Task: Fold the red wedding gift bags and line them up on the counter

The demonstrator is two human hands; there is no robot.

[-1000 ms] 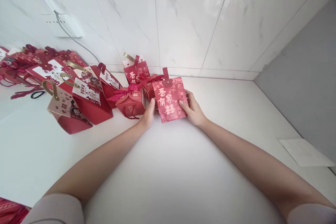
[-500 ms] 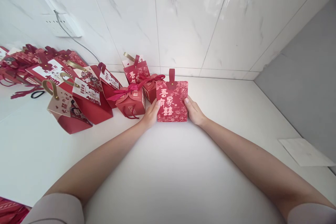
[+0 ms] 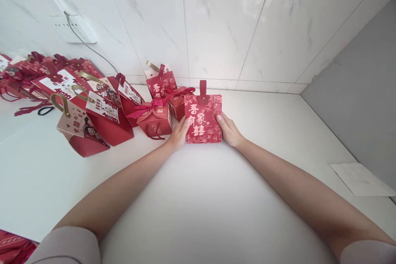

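Observation:
A red gift box (image 3: 204, 121) with a floral pattern, pale lettering and a red strap handle on top is held upright between my two hands. My left hand (image 3: 178, 133) grips its left edge, thumb on the front face. Its right edge is in my right hand (image 3: 230, 130), also with the thumb in front; the other fingers are mostly hidden behind the box. Just left of my left hand stands a small red box (image 3: 154, 119) with a ribbon bow and a cord. Behind that are another ribboned box (image 3: 177, 101) and a similar floral box (image 3: 161, 84).
Several red gift boxes (image 3: 103, 109) with white tags and strap handles stand at the left. Flat red boxes (image 3: 62, 68) are piled by the wall beneath a socket (image 3: 74, 29) with a grey cable. A white sheet (image 3: 360, 178) lies at the right. Red material (image 3: 15, 247) shows bottom left.
Almost nothing differs. The view has shifted very slightly, and both hands keep the same hold on the floral gift box.

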